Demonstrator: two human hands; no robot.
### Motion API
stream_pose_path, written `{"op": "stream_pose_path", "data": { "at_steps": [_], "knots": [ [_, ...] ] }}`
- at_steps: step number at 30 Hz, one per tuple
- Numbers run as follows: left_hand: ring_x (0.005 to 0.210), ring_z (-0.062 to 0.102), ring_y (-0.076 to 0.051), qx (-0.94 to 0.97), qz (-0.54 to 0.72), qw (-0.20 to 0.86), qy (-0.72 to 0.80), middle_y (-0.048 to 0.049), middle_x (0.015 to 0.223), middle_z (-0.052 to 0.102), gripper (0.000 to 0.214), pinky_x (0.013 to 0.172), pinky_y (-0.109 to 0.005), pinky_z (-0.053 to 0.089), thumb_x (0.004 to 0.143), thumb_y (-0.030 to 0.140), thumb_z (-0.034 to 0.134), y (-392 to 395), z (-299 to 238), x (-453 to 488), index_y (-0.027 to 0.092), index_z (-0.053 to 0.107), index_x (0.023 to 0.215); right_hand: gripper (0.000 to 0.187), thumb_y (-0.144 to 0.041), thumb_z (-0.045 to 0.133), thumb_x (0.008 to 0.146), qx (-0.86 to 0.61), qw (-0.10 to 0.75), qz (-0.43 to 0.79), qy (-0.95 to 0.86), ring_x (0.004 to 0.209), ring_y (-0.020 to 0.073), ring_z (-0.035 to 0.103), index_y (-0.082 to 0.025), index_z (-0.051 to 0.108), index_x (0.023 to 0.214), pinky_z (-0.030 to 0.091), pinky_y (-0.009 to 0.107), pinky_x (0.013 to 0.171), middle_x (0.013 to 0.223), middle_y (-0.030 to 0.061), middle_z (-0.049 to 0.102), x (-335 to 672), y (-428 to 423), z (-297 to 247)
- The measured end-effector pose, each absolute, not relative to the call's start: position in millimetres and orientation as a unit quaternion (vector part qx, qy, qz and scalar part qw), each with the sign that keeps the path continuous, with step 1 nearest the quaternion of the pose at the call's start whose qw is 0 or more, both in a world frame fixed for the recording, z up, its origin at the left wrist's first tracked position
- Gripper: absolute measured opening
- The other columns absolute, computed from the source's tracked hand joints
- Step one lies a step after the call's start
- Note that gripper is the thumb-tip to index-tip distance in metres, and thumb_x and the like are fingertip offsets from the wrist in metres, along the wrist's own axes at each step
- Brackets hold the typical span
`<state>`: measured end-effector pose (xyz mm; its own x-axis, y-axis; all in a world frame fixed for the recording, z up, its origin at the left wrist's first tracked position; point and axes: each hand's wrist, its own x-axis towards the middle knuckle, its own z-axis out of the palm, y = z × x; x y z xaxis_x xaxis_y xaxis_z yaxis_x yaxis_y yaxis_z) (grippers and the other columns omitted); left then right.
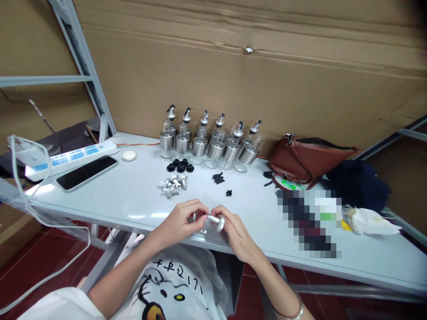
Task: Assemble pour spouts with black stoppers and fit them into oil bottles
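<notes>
Near the table's front edge, both hands meet at a silver pourer spout (217,221). My left hand (187,218) is closed, thumb and fingertips pinched at the narrow end of the spout. Around the wider, round end, my right hand (237,234) has its fingers closed. Whether a smaller part sits between the fingertips is hidden. Just beyond lie a heap of silver spout pieces (173,186), several black round stoppers (180,166), a small pile of black levers (219,178) and some tiny black parts (228,193).
Several glass bottles with metal sleeves (199,147) stand in rows at the back; those behind carry pourers. Left are a power strip (75,155), a phone (87,173) and a white round case (129,155). A brown bag (300,160) and white cloth or plastic (370,221) lie right.
</notes>
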<state>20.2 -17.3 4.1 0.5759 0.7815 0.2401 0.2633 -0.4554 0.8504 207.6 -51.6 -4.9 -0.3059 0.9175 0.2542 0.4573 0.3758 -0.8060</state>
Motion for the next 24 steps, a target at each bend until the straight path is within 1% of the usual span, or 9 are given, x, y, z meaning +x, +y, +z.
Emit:
{"op": "stream_pose_path", "data": {
  "at_steps": [3, 5, 7, 9, 11, 14, 18, 20, 24],
  "knots": [
    [0.074, 0.053, -0.013, 0.783, 0.328, 0.403, 0.343, -0.0018, 0.081, 0.059, 0.018, 0.064, -0.022, 0.039, 0.088, 0.027, 0.047, -17.1, 4.1, 21.4, 0.017, 0.061, 0.089, 0.023, -0.027, 0.031, 0.088, -0.439, 0.406, 0.305, -0.741, 0.063, 0.0133, 0.051, -0.019, 0.053, 0.09, 0.042, 0.025, 0.061, 0.072, 0.0006, 0.056, 207.8, -50.2, -6.5],
    [0.075, 0.054, -0.013, 0.784, 0.325, 0.4, 0.346, -0.0023, 0.083, 0.059, 0.02, 0.064, -0.022, 0.039, 0.089, 0.031, 0.047, -16.6, 4.0, 21.9, 0.017, 0.061, 0.091, 0.022, -0.033, 0.04, 0.085, -0.428, 0.422, 0.273, -0.752, 0.067, 0.0142, 0.054, -0.018, 0.054, 0.093, 0.044, 0.025, 0.063, 0.077, 0.0021, 0.059, 207.0, -49.5, -7.1],
    [0.076, 0.054, -0.014, 0.791, 0.317, 0.398, 0.339, -0.0024, 0.085, 0.06, 0.021, 0.067, -0.023, 0.04, 0.09, 0.034, 0.047, -16.0, 4.0, 21.8, 0.018, 0.061, 0.092, 0.02, -0.035, 0.053, 0.079, -0.445, 0.42, 0.235, -0.756, 0.067, 0.014, 0.055, -0.018, 0.055, 0.09, 0.044, 0.024, 0.062, 0.078, 0.0023, 0.061, 205.4, -49.2, -6.9],
    [0.077, 0.055, -0.014, 0.798, 0.308, 0.398, 0.33, -0.0023, 0.086, 0.06, 0.022, 0.07, -0.024, 0.04, 0.091, 0.035, 0.045, -15.9, 4.2, 21.3, 0.018, 0.06, 0.091, 0.014, -0.03, 0.058, 0.077, -0.469, 0.407, 0.211, -0.755, 0.062, 0.0122, 0.053, -0.018, 0.056, 0.081, 0.042, 0.022, 0.058, 0.071, 0.0005, 0.059, 203.7, -49.0, -6.4],
    [0.078, 0.055, -0.014, 0.805, 0.295, 0.4, 0.325, -0.0022, 0.088, 0.06, 0.023, 0.073, -0.024, 0.041, 0.091, 0.036, 0.044, -16.5, 4.6, 20.7, 0.018, 0.058, 0.091, 0.013, -0.029, 0.057, 0.08, -0.482, 0.4, 0.205, -0.752, 0.056, 0.0105, 0.05, -0.018, 0.055, 0.073, 0.039, 0.021, 0.053, 0.063, -0.001, 0.055, 202.7, -48.7, -5.8],
    [0.08, 0.055, -0.014, 0.827, 0.268, 0.385, 0.311, -0.0023, 0.091, 0.06, 0.023, 0.075, -0.024, 0.041, 0.092, 0.037, 0.043, -18.4, 4.7, 20.3, 0.019, 0.056, 0.097, 0.023, -0.032, 0.056, 0.082, -0.483, 0.398, 0.206, -0.752, 0.052, 0.0097, 0.047, -0.017, 0.054, 0.066, 0.036, 0.021, 0.051, 0.057, -0.0015, 0.052, 202.8, -47.9, -5.7],
    [0.08, 0.055, -0.015, 0.854, 0.25, 0.34, 0.304, -0.003, 0.09, 0.059, 0.02, 0.076, -0.025, 0.041, 0.092, 0.03, 0.037, -19.9, 4.4, 21.7, 0.019, 0.054, 0.098, 0.033, -0.032, 0.05, 0.085, -0.491, 0.382, 0.218, -0.752, 0.048, 0.0087, 0.042, -0.016, 0.05, 0.057, 0.033, 0.022, 0.049, 0.051, -0.0028, 0.047, 203.7, -46.8, -6.3],
    [0.077, 0.054, -0.015, 0.862, 0.238, 0.318, 0.314, -0.0027, 0.086, 0.059, 0.017, 0.074, -0.026, 0.04, 0.09, 0.024, 0.038, -19.5, 4.8, 23.3, 0.018, 0.054, 0.093, 0.032, -0.031, 0.049, 0.086, -0.493, 0.371, 0.219, -0.756, 0.049, 0.0089, 0.042, -0.017, 0.05, 0.057, 0.033, 0.022, 0.05, 0.051, -0.003, 0.047, 203.5, -46.5, -6.8],
    [0.069, 0.049, -0.014, 0.872, 0.214, 0.297, 0.324, -0.0013, 0.077, 0.055, 0.014, 0.068, -0.026, 0.038, 0.085, 0.017, 0.038, -17.7, 5.4, 26.1, 0.018, 0.05, 0.08, 0.022, -0.031, 0.052, 0.085, -0.487, 0.349, 0.223, -0.769, 0.056, 0.0102, 0.048, -0.017, 0.055, 0.069, 0.037, 0.022, 0.055, 0.06, -0.002, 0.052, 203.0, -47.0, -8.5]
  ]
}}
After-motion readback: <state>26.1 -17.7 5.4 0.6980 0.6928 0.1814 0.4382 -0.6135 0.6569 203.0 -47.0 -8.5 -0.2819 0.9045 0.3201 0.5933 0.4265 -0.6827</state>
